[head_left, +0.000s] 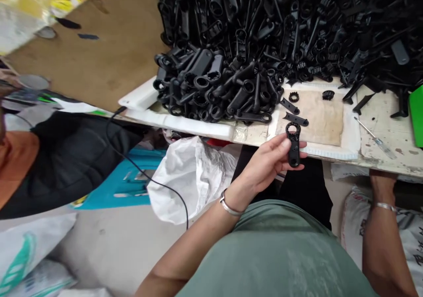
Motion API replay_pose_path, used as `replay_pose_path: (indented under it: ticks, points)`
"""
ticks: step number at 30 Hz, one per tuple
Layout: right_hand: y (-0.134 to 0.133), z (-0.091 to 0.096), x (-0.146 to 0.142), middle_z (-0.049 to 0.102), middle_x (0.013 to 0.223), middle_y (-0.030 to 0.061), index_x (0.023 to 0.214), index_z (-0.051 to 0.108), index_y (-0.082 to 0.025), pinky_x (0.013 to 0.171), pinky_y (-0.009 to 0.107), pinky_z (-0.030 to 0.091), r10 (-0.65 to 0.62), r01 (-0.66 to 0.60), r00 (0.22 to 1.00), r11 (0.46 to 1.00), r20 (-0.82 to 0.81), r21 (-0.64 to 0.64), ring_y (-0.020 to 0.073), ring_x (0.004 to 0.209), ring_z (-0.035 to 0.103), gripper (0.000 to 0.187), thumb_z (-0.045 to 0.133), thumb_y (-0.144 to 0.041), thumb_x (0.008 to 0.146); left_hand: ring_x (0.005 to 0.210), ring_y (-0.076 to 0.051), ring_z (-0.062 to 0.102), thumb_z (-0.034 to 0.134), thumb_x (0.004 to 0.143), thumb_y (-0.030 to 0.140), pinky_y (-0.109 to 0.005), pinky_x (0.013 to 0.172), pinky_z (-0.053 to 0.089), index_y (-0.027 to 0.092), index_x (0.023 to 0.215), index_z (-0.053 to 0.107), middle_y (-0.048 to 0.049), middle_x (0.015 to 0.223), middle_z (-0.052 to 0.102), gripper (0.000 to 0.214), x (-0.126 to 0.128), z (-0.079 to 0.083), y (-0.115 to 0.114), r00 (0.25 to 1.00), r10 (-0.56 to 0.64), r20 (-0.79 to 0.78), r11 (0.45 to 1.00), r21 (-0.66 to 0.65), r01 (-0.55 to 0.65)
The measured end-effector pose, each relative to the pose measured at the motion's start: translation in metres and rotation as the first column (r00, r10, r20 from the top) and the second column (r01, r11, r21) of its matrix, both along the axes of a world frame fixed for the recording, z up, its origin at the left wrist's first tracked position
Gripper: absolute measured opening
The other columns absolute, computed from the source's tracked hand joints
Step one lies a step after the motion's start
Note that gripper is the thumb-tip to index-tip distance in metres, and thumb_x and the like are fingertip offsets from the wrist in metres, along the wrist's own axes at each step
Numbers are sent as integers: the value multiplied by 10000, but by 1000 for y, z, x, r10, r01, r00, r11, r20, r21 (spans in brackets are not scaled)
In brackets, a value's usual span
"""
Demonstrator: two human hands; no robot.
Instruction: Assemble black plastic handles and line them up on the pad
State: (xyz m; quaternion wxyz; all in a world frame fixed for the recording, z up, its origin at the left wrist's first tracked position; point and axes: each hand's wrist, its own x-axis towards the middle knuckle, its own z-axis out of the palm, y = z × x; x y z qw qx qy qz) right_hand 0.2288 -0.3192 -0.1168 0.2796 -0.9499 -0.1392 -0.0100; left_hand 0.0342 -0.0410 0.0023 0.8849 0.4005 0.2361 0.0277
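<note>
My left hand point(272, 158) is closed on a black plastic lever with a ring-shaped end point(294, 154), held at the front edge of the table. The ring end points away from me. Just beyond it two flat black strips point(296, 119) lie on a beige cloth pad point(324, 116), along with a black toothed ring point(294, 96) and another small ribbed ring point(328, 94). On the right, my right hand point(382, 176) reaches under the table edge; its fingers are hidden, so I cannot see what it touches.
A large heap of black plastic parts point(218, 81) covers the back of the table. A screwdriver point(376, 139) lies right of the pad, near a green box point(417, 116). Below hangs a white sack point(188, 178), crossed by a black cable point(145, 173). Another person's dark-clothed leg point(72, 156) is at left.
</note>
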Motion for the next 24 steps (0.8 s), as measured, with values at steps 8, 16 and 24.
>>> replay_pose_path:
  ticks: [8,16,24]
  points:
    - [-34,35,-87,753,1057,151,984,759,-249,970,545,528,-24,21,999,998,43,66,404,1031,705,309,622,-509,889,881,-201,711,835,737,358,-326,815,570,154,962,715,-105,1006,765,327,-4,0,3,998,10,59,1000,24,-12]
    - [91,105,-116,759,901,28,1208,667,-241,735,326,608,471,-395,880,796,-60,458,179,697,723,290,614,-393,966,701,-110,605,871,687,392,-256,705,511,163,981,766,-83,1003,751,388,1,0,-3,994,55,90,998,28,-58]
    - [171,115,-46,680,1158,116,1212,673,-192,704,368,533,567,-505,769,822,296,-262,282,964,662,278,552,-238,966,681,-90,602,918,607,301,-208,653,501,154,808,754,-4,764,699,298,-12,2,20,935,329,129,941,31,-336]
